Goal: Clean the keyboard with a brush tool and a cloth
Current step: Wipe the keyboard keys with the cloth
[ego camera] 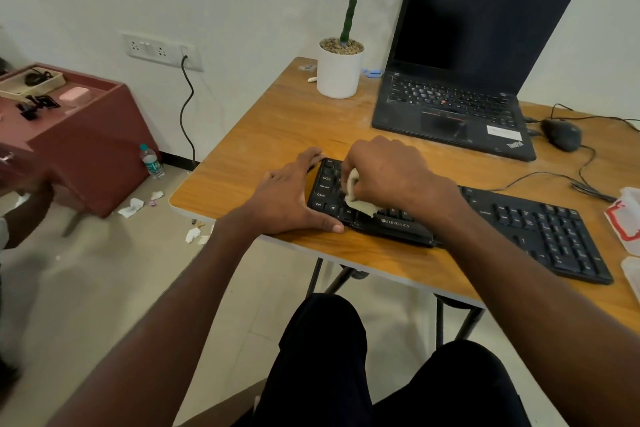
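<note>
My left hand (291, 198) lies flat, fingers straight toward one o'clock, thumb spread toward three. My right hand (384, 172) sits just at its two o'clock, fingers curled under, knuckles up.

- One view only, taken from the person's head, looking forward and steeply down.
- Near: both forearms and the lap fill the bottom; the keyboard (485, 218) sits close, mid-frame.
- Far: laptop (460, 69) and wall.
- Left: floor and a red cabinet (86, 149).
</note>
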Demonstrator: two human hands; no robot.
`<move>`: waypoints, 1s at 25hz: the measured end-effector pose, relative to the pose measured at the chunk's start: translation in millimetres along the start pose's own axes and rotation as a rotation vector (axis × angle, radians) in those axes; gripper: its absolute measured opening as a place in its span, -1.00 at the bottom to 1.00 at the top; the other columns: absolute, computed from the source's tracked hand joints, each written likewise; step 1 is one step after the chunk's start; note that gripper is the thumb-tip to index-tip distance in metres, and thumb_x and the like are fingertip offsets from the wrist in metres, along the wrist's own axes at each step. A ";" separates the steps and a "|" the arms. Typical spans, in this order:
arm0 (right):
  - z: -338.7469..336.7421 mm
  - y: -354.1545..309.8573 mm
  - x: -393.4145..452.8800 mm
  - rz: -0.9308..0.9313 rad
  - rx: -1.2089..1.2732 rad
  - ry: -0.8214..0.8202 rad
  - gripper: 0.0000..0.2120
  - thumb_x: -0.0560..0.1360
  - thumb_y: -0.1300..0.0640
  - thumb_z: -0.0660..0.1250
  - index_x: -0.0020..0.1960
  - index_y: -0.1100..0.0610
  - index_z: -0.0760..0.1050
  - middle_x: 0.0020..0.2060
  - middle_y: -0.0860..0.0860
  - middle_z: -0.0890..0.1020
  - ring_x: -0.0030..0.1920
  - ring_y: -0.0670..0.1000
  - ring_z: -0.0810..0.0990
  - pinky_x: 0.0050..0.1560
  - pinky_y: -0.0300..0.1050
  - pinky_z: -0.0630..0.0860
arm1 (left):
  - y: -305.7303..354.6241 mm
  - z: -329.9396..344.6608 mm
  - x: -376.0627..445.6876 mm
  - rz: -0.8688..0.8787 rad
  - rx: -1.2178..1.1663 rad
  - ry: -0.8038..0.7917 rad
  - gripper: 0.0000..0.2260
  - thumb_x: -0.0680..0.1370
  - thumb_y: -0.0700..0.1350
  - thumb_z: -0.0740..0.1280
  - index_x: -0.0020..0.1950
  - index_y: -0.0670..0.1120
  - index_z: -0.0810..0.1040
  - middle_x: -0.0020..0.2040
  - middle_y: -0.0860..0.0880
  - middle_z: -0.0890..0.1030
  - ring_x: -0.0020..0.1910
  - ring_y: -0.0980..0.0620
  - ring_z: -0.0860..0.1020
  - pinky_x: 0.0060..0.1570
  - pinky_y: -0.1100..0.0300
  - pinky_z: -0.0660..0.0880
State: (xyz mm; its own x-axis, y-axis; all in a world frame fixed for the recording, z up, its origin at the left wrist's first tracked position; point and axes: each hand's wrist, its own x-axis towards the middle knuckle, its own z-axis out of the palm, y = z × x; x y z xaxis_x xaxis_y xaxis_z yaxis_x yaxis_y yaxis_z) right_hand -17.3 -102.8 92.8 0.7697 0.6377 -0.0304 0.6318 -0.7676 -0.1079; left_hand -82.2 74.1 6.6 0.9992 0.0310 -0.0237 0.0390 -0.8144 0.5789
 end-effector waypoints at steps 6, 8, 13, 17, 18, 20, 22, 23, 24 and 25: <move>11.6 -12.3 5.1 -0.108 0.208 -0.081 -0.82 0.41 0.10 0.56 -0.01 -0.11 0.73 -0.16 -0.09 0.70 -0.13 -0.01 0.64 -0.19 -0.02 0.61 | -2.2 0.6 1.7 0.003 0.002 -0.007 0.28 0.17 0.52 0.56 0.68 0.13 -0.05 0.63 0.13 0.30 0.58 0.02 0.32 0.56 -0.12 0.15; 1.7 4.6 2.7 -0.059 0.113 -0.153 -0.82 0.40 0.10 0.57 -0.05 -0.14 0.72 -0.13 -0.09 0.69 -0.11 -0.01 0.63 -0.20 -0.05 0.59 | -2.1 0.1 1.4 0.000 0.000 -0.011 0.30 0.16 0.51 0.56 0.69 0.12 -0.06 0.66 0.11 0.27 0.60 0.00 0.29 0.56 -0.09 0.11; 14.0 -7.5 1.4 -0.098 0.101 0.173 -0.82 0.50 0.12 0.47 0.03 -0.13 0.69 -0.09 -0.10 0.56 -0.06 0.04 0.57 -0.25 -0.07 0.42 | -1.2 -0.2 1.0 -0.001 -0.012 0.003 0.27 0.17 0.49 0.57 0.68 0.12 -0.03 0.63 0.09 0.32 0.58 -0.02 0.32 0.56 -0.11 0.14; 18.8 -6.8 -12.0 -0.163 0.059 0.082 -0.77 0.51 0.22 0.45 0.10 -0.03 0.70 0.03 -0.02 0.66 0.03 0.10 0.62 -0.18 -0.08 0.41 | 1.2 -1.1 0.9 -0.003 -0.013 0.007 0.27 0.17 0.45 0.57 0.69 0.12 -0.03 0.64 0.07 0.31 0.58 -0.04 0.32 0.53 -0.08 0.13; 14.5 0.1 -15.1 -0.125 0.021 0.066 -0.78 0.52 0.23 0.45 0.10 -0.02 0.70 0.04 0.03 0.68 0.02 0.12 0.63 -0.18 -0.07 0.42 | 2.1 -1.5 0.8 -0.003 -0.015 0.007 0.27 0.17 0.44 0.58 0.69 0.12 -0.03 0.64 0.07 0.30 0.58 -0.04 0.31 0.52 -0.07 0.12; 11.5 10.0 -18.6 -0.059 -0.010 0.080 -0.82 0.52 0.22 0.45 0.06 -0.01 0.70 0.01 0.05 0.68 -0.02 0.11 0.63 -0.18 -0.07 0.45 | 2.5 -1.7 0.6 -0.001 -0.015 0.008 0.27 0.17 0.44 0.59 0.69 0.12 -0.03 0.64 0.07 0.29 0.58 -0.04 0.30 0.53 -0.07 0.12; 17.7 3.9 -18.0 -0.059 0.105 0.180 -0.81 0.50 0.22 0.48 0.05 -0.03 0.71 0.00 0.00 0.68 0.00 0.07 0.63 -0.15 -0.10 0.43 | 1.6 -1.6 1.2 -0.003 -0.020 0.004 0.28 0.16 0.45 0.58 0.69 0.11 -0.03 0.64 0.07 0.29 0.58 -0.04 0.31 0.55 -0.11 0.12; 22.2 -2.9 -17.7 -0.085 0.177 0.214 -0.76 0.48 0.24 0.49 0.07 -0.02 0.72 0.02 -0.03 0.67 0.02 0.06 0.62 -0.14 -0.10 0.41 | 0.6 -1.3 1.5 -0.004 -0.024 0.003 0.29 0.15 0.47 0.57 0.69 0.11 -0.03 0.64 0.07 0.30 0.58 -0.03 0.31 0.55 -0.13 0.13; 27.5 -9.9 -16.9 -0.132 0.216 0.203 -0.71 0.46 0.27 0.49 0.11 -0.01 0.72 0.05 -0.04 0.65 0.06 0.04 0.60 -0.11 -0.10 0.41 | -1.1 -0.9 1.5 -0.001 -0.028 0.001 0.29 0.15 0.50 0.57 0.68 0.11 -0.03 0.63 0.09 0.32 0.58 -0.02 0.32 0.55 -0.15 0.14; 32.2 -14.9 -17.3 -0.199 0.217 0.159 -0.67 0.43 0.30 0.50 0.13 0.02 0.71 0.09 -0.05 0.64 0.10 0.02 0.58 -0.08 -0.08 0.44 | -2.3 -0.7 1.5 0.009 -0.031 -0.003 0.30 0.14 0.53 0.56 0.68 0.13 -0.04 0.61 0.11 0.34 0.57 -0.01 0.34 0.54 -0.17 0.16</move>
State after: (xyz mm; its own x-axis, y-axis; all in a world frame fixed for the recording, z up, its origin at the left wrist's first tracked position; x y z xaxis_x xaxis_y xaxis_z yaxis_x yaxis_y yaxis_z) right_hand -43.0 -100.3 62.9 0.6486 0.7428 0.1663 0.7501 -0.5866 -0.3054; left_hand -80.8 76.5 5.7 0.9995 0.0218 -0.0208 0.0299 -0.7961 0.6044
